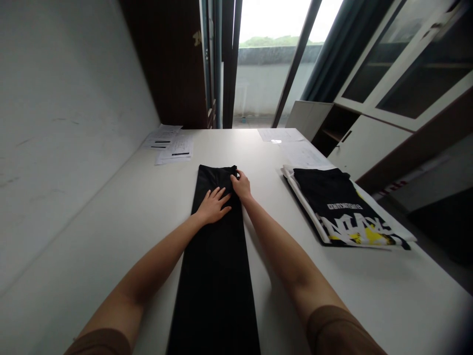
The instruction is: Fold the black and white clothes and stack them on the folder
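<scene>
Nearest, black folded garment (216, 256) stretched long down the middle of the white surface (111, 231); left hand (213, 204) pressed flat on it, fingers spread, right hand (242, 186) pinching its far right corner. Open room on both long edges. Further right, well apart, stacked printed shirts (343, 212); papers (172, 145) beyond at the far wall.

One head-worn view, forward and down along the white table (111, 236), near, toward the window (266, 64).
</scene>
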The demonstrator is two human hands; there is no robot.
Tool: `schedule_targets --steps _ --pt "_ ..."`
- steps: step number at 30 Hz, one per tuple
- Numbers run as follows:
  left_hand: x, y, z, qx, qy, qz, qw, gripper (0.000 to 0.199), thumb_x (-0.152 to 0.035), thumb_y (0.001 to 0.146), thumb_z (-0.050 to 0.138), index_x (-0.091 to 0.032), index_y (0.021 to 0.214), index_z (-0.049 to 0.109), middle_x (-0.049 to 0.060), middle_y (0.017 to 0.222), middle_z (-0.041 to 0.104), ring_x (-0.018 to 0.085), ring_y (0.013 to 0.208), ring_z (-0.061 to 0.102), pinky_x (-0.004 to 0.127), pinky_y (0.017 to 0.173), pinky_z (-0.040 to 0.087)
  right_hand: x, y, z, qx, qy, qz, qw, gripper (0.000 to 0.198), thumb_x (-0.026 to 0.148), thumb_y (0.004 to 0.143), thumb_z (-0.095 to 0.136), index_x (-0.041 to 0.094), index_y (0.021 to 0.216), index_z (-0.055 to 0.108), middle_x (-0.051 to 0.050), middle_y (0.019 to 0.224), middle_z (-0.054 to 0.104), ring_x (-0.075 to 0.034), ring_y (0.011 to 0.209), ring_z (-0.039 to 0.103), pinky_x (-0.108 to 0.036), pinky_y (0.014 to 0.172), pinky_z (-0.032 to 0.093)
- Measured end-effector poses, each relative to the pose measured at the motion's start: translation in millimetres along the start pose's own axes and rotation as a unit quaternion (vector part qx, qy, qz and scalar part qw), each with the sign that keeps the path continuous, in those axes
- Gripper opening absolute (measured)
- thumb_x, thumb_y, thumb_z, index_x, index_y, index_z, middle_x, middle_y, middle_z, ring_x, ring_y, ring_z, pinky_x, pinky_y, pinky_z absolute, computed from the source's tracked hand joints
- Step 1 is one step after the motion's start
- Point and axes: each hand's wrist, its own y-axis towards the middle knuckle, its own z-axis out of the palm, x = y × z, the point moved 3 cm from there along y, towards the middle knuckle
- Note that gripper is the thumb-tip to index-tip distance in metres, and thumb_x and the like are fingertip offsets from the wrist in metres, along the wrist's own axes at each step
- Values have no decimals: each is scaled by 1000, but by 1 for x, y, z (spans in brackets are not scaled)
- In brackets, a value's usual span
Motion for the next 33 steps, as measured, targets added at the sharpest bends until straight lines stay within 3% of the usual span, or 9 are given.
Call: schedule_targets --steps 4,11,15,18,20,22,26,29,33 --pt "3 2 -3 -28 -28 -11 999 54 -53 104 46 -31 153 50 5 166 38 29 156 27 56 127 22 2 -3 0 8 -3 -21 1000 43 40 94 59 20 132 66 -8 110 75 -24 99 69 -38 96 51" --pt "46 -9 -23 -172 -91 -115 974 35 -27 104 45 -19 127 70 5 137 67 21 129 59 34 118 42 9 -16 5 95 -15 -88 991 34 43 102 50 25 102 79 -3 98 77 -23 96 70 -33 91 50" --pt "56 -11 -23 -172 -89 -127 973 33 -24 101 47 -18 121 73 7 133 69 23 125 62 36 115 46 11 -18 7 135 2 -75 988 45 40 107 41 23 89 78 -1 88 76 -20 88 71 -31 89 50" --pt "52 -10 -21 -169 -89 -114 975 31 -25 100 51 -20 121 73 6 134 68 23 127 60 37 117 44 10 -20 5 138 -43 -116 983 28 31 101 51 24 93 77 -1 88 74 -20 86 68 -32 87 51" --pt "47 -10 -21 -167 -88 -97 977 32 -26 99 53 -20 124 72 5 137 66 23 129 58 37 119 41 10 -24 6 159 -83 -173 969 18 23 95 60 25 101 77 -2 97 74 -22 95 66 -35 93 50" --pt "42 -11 -21 -165 -84 -72 980 33 -27 99 54 -21 127 71 5 140 64 23 132 56 36 121 39 10 -28 6 180 -116 -224 951 22 22 90 68 27 109 76 -5 114 70 -25 111 61 -40 103 46" --pt "38 -12 -18 -146 -76 -40 986 34 -28 100 52 -21 129 69 6 142 63 23 134 54 37 122 38 9 -32 1 203 -144 -256 934 30 23 84 76 27 114 75 -8 134 61 -29 128 53 -46 111 40" --pt "38 -11 -15 -121 -67 -33 990 38 -30 100 54 -19 133 67 7 144 61 23 136 52 38 123 36 12 -30 -8 228 -135 -255 930 10 27 87 72 23 95 76 -7 115 66 -24 111 60 -39 103 45" --pt "38 -12 -13 -99 -53 -35 993 47 -34 99 55 -19 144 59 9 150 56 25 140 48 40 124 33 14 -30 -21 290 -118 -234 920 20 35 92 66 21 78 72 -1 84 64 -16 78 59 -28 78 46"
